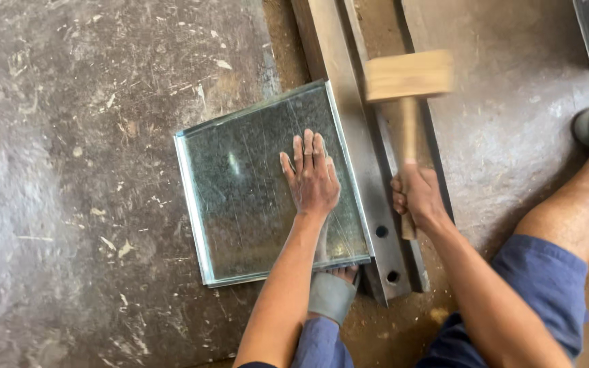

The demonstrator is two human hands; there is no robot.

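The square sheet-metal tray (253, 197) looks galvanised, its face mottled grey with a dull sheen and fine scratches, its folded edges brighter. The mallet (407, 82) is pale bare wood, matt and unvarnished, head and handle alike. The long steel bar (369, 197) beside it is grey, smooth and lightly worn. The floor (69, 170) is rough, scuffed concrete, dusty and flecked with chips.

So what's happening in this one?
A person sits on a worn concrete floor working sheet metal. The left hand presses flat on a square galvanized metal tray, whose right edge lies along a long steel bar. The right hand grips the handle of a wooden mallet; its head is blurred over the bar. A sandalled foot sits at the tray's near edge.
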